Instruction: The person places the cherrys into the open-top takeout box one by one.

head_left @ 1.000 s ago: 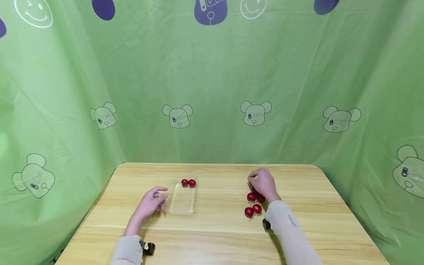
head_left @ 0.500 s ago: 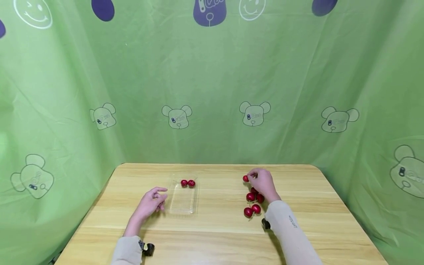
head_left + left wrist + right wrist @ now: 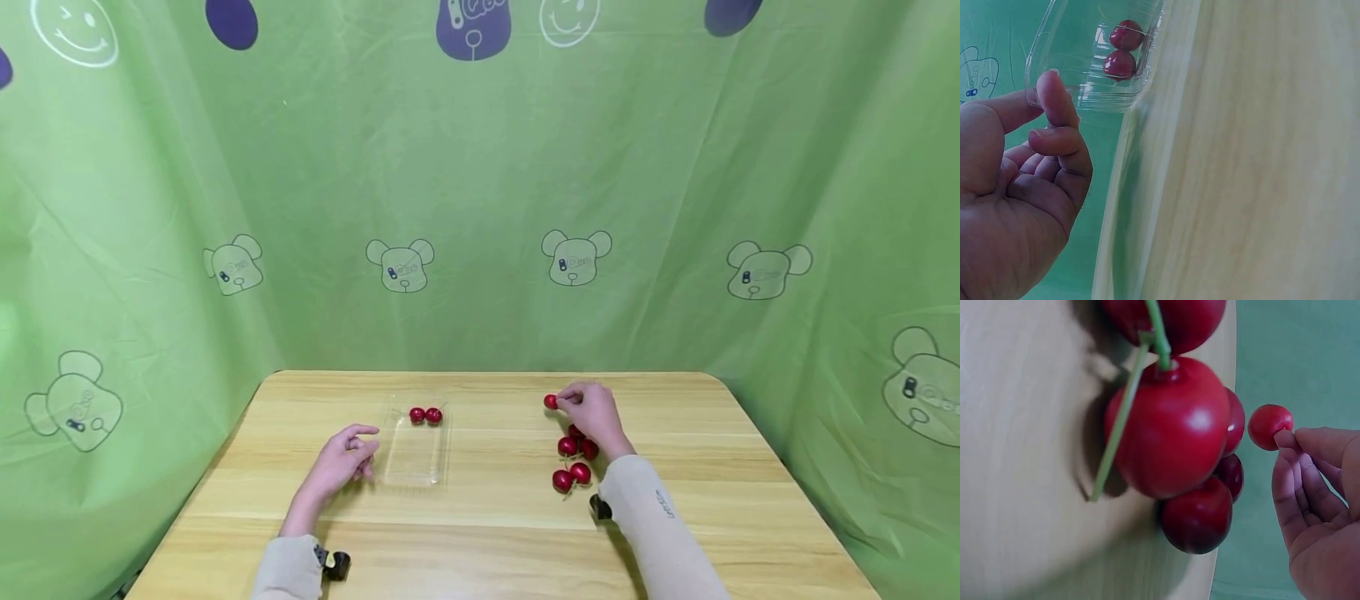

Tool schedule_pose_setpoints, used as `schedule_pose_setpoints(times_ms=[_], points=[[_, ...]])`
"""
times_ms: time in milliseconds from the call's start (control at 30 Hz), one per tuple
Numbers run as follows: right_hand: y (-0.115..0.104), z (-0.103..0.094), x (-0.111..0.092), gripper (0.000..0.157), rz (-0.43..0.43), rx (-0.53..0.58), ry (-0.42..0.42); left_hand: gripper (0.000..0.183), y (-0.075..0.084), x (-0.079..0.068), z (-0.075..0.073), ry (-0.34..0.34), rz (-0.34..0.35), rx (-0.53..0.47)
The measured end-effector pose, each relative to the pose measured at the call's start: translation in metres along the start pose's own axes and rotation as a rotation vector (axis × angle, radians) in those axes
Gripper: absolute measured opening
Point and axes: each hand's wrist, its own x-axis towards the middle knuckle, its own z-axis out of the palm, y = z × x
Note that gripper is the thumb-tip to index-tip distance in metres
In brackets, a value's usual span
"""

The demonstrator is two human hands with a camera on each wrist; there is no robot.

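Observation:
In the head view my right hand (image 3: 592, 414) pinches a red cherry (image 3: 551, 402) over the right of the table. The right wrist view shows this cherry (image 3: 1270, 427) at the tips of thumb and forefinger. Below that hand lie several more cherries (image 3: 567, 447) with green stems, partly hidden by it. My left hand (image 3: 339, 462) stays beside the clear plastic box (image 3: 415, 478), fingers loosely bent, fingertips right at its left rim. Two cherries (image 3: 1124, 50) sit together at the far end of the box.
The wooden table (image 3: 495, 542) carries everything and ends at a green patterned curtain (image 3: 480, 325) behind and at both sides. Black wrist cameras stick out under both sleeves, such as the left device (image 3: 337, 566).
A cherry has come into view at my right fingertips and shifted slightly left. My left hand, the box and the other cherries keep their places.

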Motion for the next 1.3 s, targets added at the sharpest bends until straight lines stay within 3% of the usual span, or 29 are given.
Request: schedule_pose_setpoints(times_ms=[400, 800, 1300], points=[[-0.016, -0.006, -0.004, 0.018, 0.069, 0.151, -0.073, 0.04, 0.001, -0.001, -0.001, -0.006, 0.002, -0.011], [-0.031, -0.004, -0.007, 0.017, -0.011, 0.193, -0.044, 0.041, 0.002, -0.002, -0.001, -0.013, 0.004, -0.003], [-0.054, 0.003, -0.008, 0.012, -0.032, 0.26, -0.024, 0.041, 0.004, -0.003, -0.001, -0.01, 0.001, 0.004]])
